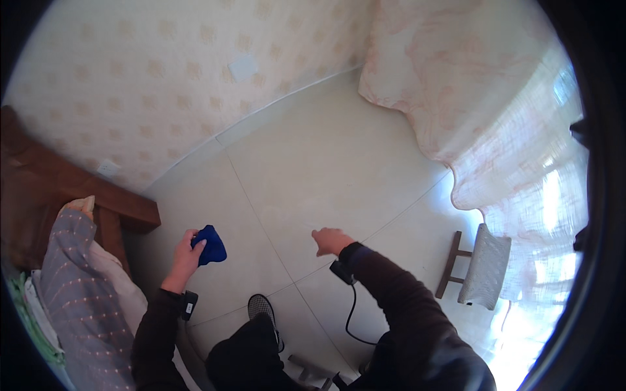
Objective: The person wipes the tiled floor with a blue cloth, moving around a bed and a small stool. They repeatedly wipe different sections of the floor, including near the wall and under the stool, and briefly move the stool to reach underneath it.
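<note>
My left hand [184, 253] grips a crumpled blue cloth [211, 245] above the pale tiled floor [326, 163]. My right hand [330, 240] is held out over the floor, palm down, fingers loosely bent with the tips pointing left, and holds nothing. Both forearms wear dark sleeves, each with a small black device strapped at the wrist; a black cable hangs from the right one. My dark shoe [261, 306] shows below, between the arms.
A wooden bed frame [78, 186] with grey patterned bedding [81, 287] stands at the left. A patterned wall [150, 72] runs behind. Pink curtains [482, 85] hang at the right, with a small wooden chair [479, 267] under them.
</note>
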Demonstrator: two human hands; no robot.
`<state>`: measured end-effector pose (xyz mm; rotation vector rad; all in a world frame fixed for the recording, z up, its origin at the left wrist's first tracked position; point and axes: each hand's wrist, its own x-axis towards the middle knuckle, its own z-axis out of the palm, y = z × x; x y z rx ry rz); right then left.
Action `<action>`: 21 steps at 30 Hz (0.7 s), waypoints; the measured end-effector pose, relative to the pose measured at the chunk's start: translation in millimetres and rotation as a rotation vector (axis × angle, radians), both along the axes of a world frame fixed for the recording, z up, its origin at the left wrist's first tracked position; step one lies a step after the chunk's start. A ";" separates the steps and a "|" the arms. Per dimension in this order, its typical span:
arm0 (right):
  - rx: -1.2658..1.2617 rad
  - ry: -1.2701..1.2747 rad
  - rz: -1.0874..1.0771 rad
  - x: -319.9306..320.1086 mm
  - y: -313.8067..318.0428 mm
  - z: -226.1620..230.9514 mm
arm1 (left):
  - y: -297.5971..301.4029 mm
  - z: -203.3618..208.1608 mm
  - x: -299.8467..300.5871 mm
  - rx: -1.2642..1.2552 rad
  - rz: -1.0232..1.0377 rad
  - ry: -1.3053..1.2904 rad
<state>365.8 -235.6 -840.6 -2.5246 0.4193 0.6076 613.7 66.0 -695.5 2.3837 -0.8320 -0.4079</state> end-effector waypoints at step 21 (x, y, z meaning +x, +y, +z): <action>-0.114 0.165 0.215 -258.6 22.3 339.1 | 26.3 265.1 -113.6 -0.542 0.021 -0.260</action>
